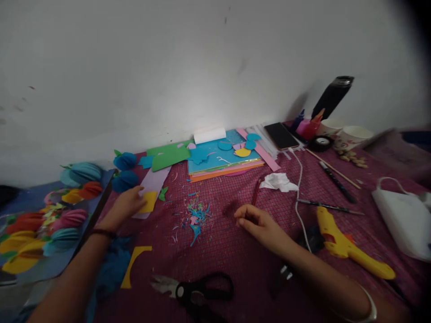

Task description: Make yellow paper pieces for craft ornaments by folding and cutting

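Observation:
My left hand (127,207) reaches to the left side of the table, fingers stretched out and slightly blurred. Its fingertips are beside a yellow paper square (148,202) and just below a blue paper pumpkin (125,181); I see nothing held in it. A second blue paper pumpkin (125,160) with a green leaf sits behind. Over the middle right of the cloth hovers my right hand (257,223), its fingers curled in toward the thumb with nothing visible between them. Small paper scraps (198,215) lie between the hands. Black-handled scissors (198,289) rest near the front edge.
Finished paper pumpkins (81,172) fill a blue tray at left. Coloured sheets (218,157) are stacked by the wall. On the right lie a yellow glue gun (350,251), a phone (281,136) with a white cable (298,188), paper cups (353,137) and a tilted black bottle (333,96).

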Available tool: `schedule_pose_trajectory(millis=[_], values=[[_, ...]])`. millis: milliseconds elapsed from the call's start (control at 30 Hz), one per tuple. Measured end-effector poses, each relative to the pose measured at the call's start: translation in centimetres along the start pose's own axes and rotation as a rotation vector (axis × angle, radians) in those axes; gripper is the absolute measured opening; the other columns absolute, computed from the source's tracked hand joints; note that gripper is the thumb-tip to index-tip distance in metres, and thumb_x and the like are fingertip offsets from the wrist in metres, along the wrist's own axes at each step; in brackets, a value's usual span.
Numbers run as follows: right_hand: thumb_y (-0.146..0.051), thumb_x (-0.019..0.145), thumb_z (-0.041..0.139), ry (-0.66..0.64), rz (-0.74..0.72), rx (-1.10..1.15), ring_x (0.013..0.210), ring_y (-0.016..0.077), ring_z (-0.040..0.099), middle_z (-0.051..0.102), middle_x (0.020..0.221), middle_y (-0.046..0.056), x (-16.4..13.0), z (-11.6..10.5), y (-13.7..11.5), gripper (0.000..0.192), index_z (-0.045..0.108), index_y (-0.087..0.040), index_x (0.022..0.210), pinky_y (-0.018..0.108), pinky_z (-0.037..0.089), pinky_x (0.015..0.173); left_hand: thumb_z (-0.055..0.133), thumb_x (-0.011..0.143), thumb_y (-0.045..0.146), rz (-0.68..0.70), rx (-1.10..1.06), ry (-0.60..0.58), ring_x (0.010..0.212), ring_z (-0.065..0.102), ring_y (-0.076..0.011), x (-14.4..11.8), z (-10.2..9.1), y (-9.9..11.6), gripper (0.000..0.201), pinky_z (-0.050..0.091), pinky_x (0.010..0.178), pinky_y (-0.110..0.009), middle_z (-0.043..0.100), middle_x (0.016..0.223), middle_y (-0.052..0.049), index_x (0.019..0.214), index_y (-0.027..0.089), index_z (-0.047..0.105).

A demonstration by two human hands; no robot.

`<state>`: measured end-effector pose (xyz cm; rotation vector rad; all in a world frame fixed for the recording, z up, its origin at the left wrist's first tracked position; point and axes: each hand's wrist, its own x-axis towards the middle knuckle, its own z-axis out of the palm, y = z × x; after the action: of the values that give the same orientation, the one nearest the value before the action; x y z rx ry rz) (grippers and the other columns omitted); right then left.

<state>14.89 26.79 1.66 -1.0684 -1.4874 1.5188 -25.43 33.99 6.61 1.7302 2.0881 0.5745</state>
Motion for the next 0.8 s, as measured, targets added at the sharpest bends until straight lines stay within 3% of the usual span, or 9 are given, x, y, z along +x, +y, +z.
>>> schedule_pose_trajectory(millis=[133,233,333,533,667,800], values=[[-0.029,0.083,0.054,-0.032,-0.003,-0.045,0.071,0.0153,0.053,0.055,0.076,-0.001,0.0,0.3,0.2,0.008,0.056,-0.022,0.087,0.028,0.041,0.065,0.053,0.081,0.035,0.402,0.363,0.098,0.105,0.057,-0.0326,1.3,2.3,3.6,0.028,0.043,0.092,-0.045,0.063,0.105,-0.015,0.1,0.017,0.062],[-0.022,0.083,0.052,-0.039,0.007,-0.12,0.074,0.0159,0.055,0.058,0.078,0.0,0.0,0.6,0.0,0.006,0.056,-0.021,0.086,0.028,0.042,0.067,0.047,0.089,0.031,0.668,0.379,-0.046,0.102,0.057,-0.0265,3.9,5.5,7.7,0.023,0.045,0.092,-0.041,0.064,0.106,-0.013,0.1,0.017,0.061],[-0.014,0.081,0.05,-0.034,0.019,-0.254,0.077,0.0161,0.058,0.062,0.081,0.001,-0.1,0.7,-0.7,0.01,0.057,-0.02,0.084,0.028,0.044,0.069,0.049,0.088,0.025,0.817,0.366,-0.119,0.106,0.056,-0.0255,6.9,8.8,11.0,0.024,0.044,0.093,-0.041,0.062,0.112,-0.013,0.107,0.016,0.06],[-0.005,0.08,0.052,-0.162,-0.069,-0.587,0.083,0.0141,0.061,0.066,0.092,0.002,-1.3,-0.1,-4.9,0.023,0.061,-0.023,0.091,0.025,0.046,0.072,0.055,0.086,0.034,0.851,0.378,-0.097,0.101,0.056,-0.0267,10.0,13.3,14.7,0.024,0.045,0.089,-0.04,0.063,0.106,-0.012,0.101,0.016,0.061],[-0.008,0.085,0.052,-0.297,-0.083,-0.843,0.075,0.0151,0.061,0.068,0.093,0.002,-2.1,-1.3,-7.7,0.024,0.061,-0.028,0.093,0.027,0.045,0.062,0.058,0.086,0.042,0.86,0.472,-0.094,0.102,0.055,-0.0288,10.2,14.2,16.0,0.029,0.044,0.086,-0.04,0.062,0.11,-0.013,0.102,0.017,0.06],[-0.008,0.085,0.051,-0.287,-0.146,-1.01,0.067,0.0174,0.06,0.068,0.083,0.002,-2.3,-3.2,-8.0,0.023,0.061,-0.029,0.087,0.031,0.045,0.059,0.05,0.092,0.033,0.898,0.509,-0.164,0.098,0.056,-0.028,10.1,14.2,16.2,0.022,0.043,0.083,-0.038,0.062,0.106,-0.014,0.098,0.015,0.06]])
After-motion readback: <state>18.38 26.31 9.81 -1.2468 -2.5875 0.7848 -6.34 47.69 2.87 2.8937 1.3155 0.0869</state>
